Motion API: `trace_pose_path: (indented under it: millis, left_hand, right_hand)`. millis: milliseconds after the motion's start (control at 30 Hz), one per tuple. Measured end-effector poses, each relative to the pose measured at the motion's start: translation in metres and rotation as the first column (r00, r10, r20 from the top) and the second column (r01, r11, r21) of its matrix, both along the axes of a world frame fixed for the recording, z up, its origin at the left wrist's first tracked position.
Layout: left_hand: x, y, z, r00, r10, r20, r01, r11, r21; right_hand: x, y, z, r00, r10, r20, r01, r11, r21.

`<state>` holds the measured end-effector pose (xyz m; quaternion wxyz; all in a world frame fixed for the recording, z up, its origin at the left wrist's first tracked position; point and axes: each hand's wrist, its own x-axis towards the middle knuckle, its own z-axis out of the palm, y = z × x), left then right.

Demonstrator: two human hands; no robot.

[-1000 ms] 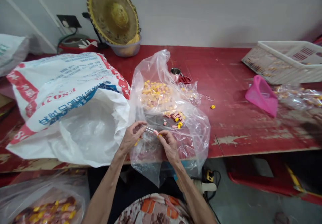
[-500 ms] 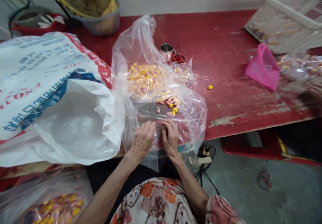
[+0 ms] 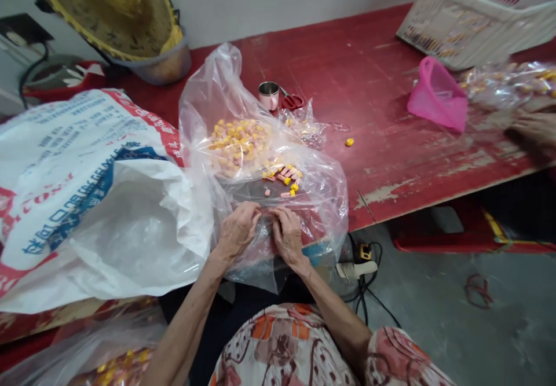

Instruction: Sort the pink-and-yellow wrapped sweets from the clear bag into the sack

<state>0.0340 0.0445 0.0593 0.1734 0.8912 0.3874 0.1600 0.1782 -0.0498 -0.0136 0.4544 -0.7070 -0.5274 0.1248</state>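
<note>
Both hands are close together at the table's front edge, over the mouth of a clear plastic bag (image 3: 328,201). My left hand (image 3: 238,230) is closed, its fingertips pinched. My right hand (image 3: 288,234) is also closed, with bent fingers facing the left. Whatever is between the fingertips is too small to make out. Just beyond them lie several loose small pink-and-yellow pieces (image 3: 290,173) on a dark patch in the bag's mouth. Deeper in the bag is a large heap of the same pieces (image 3: 241,143).
A white printed sack (image 3: 130,241) lies on the left. Behind the bag are a metal cup (image 3: 268,95), red-handled scissors (image 3: 292,102) and a small filled plastic bag (image 3: 306,125). To the right are a pink mesh (image 3: 438,96), a white basket (image 3: 478,21) and another person's hand (image 3: 538,122).
The view has shifted and tilted a little. My two hands have moved slightly apart at the fingertips. The loose pieces lie as before.
</note>
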Motion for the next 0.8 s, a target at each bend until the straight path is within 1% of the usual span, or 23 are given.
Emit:
trace_pose_path:
  millis: [67,167,200,233,267,333,400,433,500,533,600,667,733,800]
  left_hand:
    - [0.000,0.001,0.005,1.000,-0.009,-0.018,0.009,1.000,0.002]
    - [0.003,-0.003,0.007,0.995,0.058,0.077,-0.060,0.998,0.021]
    - [0.005,-0.006,0.005,0.991,0.070,0.114,-0.070,0.998,-0.009]
    - [0.006,-0.008,0.002,0.988,0.069,0.138,-0.060,0.996,-0.065]
    - [0.008,-0.010,-0.001,0.988,0.055,0.145,-0.034,0.989,-0.141]
    - [0.009,-0.008,-0.006,0.990,0.013,0.143,0.028,0.958,-0.284]
    - [0.008,0.003,-0.005,0.989,-0.023,0.148,0.075,0.934,-0.349]
    - [0.007,0.011,-0.003,0.986,-0.037,0.160,0.091,0.935,-0.344]
    - [0.007,0.030,-0.002,0.980,-0.038,0.198,0.091,0.959,-0.269]
    - [0.007,0.040,-0.003,0.978,-0.017,0.210,0.063,0.976,-0.210]
    - [0.008,0.058,-0.009,0.975,0.075,0.211,-0.058,0.995,-0.086]
    - [0.008,0.068,-0.018,0.962,0.190,0.195,-0.189,0.982,-0.025]
    - [0.006,0.067,-0.024,0.934,0.282,0.218,-0.282,0.959,-0.032]
    - [0.002,0.057,-0.022,0.892,0.339,0.298,-0.348,0.937,-0.026]
  right_hand:
    - [-0.001,0.000,0.000,1.000,-0.008,0.004,0.008,1.000,-0.011]
    - [-0.002,0.000,-0.001,1.000,0.002,0.007,-0.002,1.000,-0.016]
    - [-0.002,0.000,-0.001,1.000,0.003,0.011,-0.003,1.000,-0.016]
    - [-0.002,0.000,-0.001,1.000,0.001,0.013,-0.001,1.000,-0.017]
    - [-0.002,0.000,-0.001,1.000,-0.003,0.015,0.004,1.000,-0.021]
    - [-0.001,0.000,0.000,1.000,-0.010,0.016,0.011,0.999,-0.036]
    - [-0.001,0.000,0.002,1.000,-0.002,0.015,0.002,0.999,-0.050]
    - [0.000,0.000,0.003,1.000,0.006,0.014,-0.005,0.999,-0.054]
    - [0.000,-0.001,0.005,1.000,0.018,0.012,-0.018,0.999,-0.051]
    - [0.000,-0.001,0.006,1.000,0.017,0.012,-0.016,0.999,-0.047]
    - [0.000,0.000,0.008,1.000,0.003,0.014,-0.002,0.999,-0.042]
    - [-0.001,0.001,0.009,1.000,-0.015,0.018,0.016,0.999,-0.049]
    - [-0.001,0.001,0.009,1.000,-0.019,0.021,0.020,0.998,-0.055]
    - [-0.001,0.002,0.010,1.000,-0.010,0.025,0.012,0.998,-0.057]
